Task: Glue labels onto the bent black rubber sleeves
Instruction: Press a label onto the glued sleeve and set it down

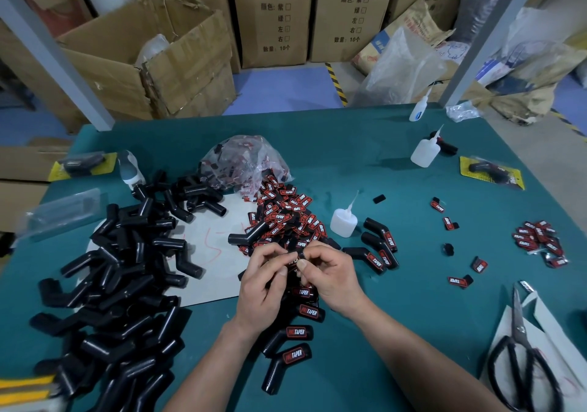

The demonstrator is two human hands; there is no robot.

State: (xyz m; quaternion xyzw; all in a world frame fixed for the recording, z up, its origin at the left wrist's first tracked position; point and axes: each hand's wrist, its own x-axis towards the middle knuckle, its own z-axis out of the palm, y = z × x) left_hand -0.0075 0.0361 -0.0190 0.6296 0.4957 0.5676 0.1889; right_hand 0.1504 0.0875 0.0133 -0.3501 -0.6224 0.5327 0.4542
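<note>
At the near middle of the table: both hands meet over the green mat (pixel 349 164), just above the near edge of the label heap.
Left hand (pixel 265 281): fingers curled, thumb and fingertips pinching one end of the held sleeve (pixel 290 255).
Right hand (pixel 330 276): thumb and forefinger closed on the other end of the same piece; remaining fingers curled beneath.
Held sleeve: black, mostly covered by the fingers; white lettering shows in the gap between the hands. Whether the label is fully seated cannot be told.
Unlabelled sleeves (pixel 120 284): large loose pile of bent black tubes on the left of the table, partly lying on a white sheet (pixel 216 243).
Label heap (pixel 286 218): red-and-black labels spilling from a clear plastic bag (pixel 241 160) behind the hands.
Finished sleeves, near row (pixel 292 345): several with labels facing up, lying between the forearms.
Finished sleeves, right group (pixel 381 246): three labelled pieces lying just beside the right hand.
Near glue bottle (pixel 343 219): upright, nozzle tilted, standing beside the label heap and the right group.
Far glue bottles (pixel 424 151): one further back on the right, another at the rear table edge.
Stray labels (pixel 540 240): small heap and scattered singles on the right side.
Scissors (pixel 521 354): black-handled, lying on white paper at the near right corner.
Carded sleeves (pixel 490 172): one packaged on a yellow card at the right edge, another at the left.
Background: cardboard boxes (pixel 273 17) stacked on the floor behind the table.
</note>
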